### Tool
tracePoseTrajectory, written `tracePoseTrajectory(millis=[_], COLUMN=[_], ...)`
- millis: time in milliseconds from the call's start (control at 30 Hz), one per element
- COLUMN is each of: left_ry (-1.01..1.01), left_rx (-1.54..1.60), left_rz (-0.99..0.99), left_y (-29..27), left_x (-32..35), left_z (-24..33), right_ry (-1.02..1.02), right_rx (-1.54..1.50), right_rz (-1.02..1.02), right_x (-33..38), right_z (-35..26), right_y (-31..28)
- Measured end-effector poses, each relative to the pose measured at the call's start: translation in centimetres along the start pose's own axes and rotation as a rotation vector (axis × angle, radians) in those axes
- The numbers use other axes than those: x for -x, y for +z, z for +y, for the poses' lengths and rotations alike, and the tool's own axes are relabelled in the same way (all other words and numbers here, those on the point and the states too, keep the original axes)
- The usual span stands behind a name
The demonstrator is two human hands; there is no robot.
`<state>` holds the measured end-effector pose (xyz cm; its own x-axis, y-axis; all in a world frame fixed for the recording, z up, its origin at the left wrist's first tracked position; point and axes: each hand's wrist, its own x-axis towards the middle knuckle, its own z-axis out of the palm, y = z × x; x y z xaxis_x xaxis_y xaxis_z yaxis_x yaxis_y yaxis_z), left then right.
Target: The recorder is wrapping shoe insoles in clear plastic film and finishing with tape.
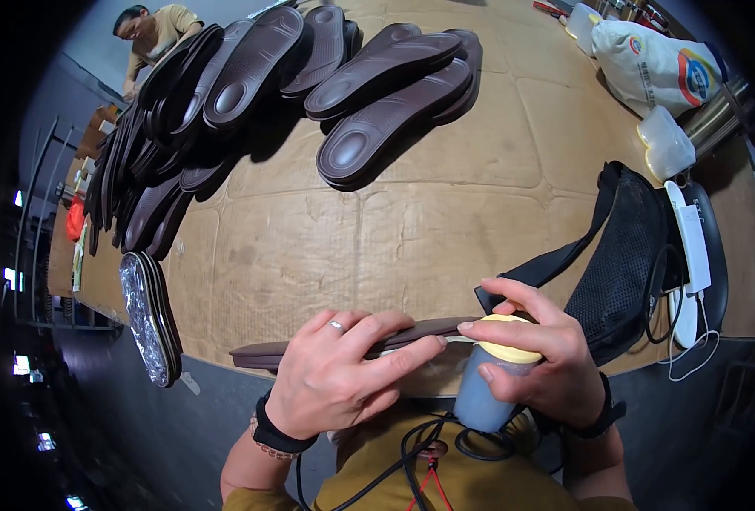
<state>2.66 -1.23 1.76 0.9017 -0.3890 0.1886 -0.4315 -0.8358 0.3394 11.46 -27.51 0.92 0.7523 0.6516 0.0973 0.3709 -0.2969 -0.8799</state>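
At the table's near edge, my left hand point(330, 375), with a ring and a dark wristband, is closed on a dark brown shoe insole point(260, 354). The insole is seen nearly edge-on, with a pale strip showing along its near side; my fingers hide its middle. Its right end reaches the translucent jar point(482, 399) that my right hand point(560, 358) grips around the top, thumb on the near side. That jar has a pale yellow top point(510, 337) and a bluish-grey look; I cannot tell what is inside. Black cords hang just below it.
Piles of brown insoles point(386, 119) lie across the far left and middle of the cardboard-covered table point(309, 247). A foil-faced insole stack point(145, 315) sits at the left edge. On the right are a black mesh bag point(620, 264), a white power strip point(694, 243) and a white sack point(650, 64). Another person point(157, 34) works beyond.
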Motion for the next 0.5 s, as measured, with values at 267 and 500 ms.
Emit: tracePoseTrajectory(millis=[267, 500], left_ry=[-0.026, 0.029], left_rx=[-0.038, -0.144], left_rz=[0.058, 0.152], left_y=[0.3, 1.5], left_x=[0.4, 1.2], left_z=[0.4, 0.2], right_ry=[0.051, -0.002], right_rx=[-0.188, -0.19], right_rz=[-0.009, 0.026], right_x=[0.4, 0.9], right_z=[2.1, 1.5], right_y=[0.2, 0.5])
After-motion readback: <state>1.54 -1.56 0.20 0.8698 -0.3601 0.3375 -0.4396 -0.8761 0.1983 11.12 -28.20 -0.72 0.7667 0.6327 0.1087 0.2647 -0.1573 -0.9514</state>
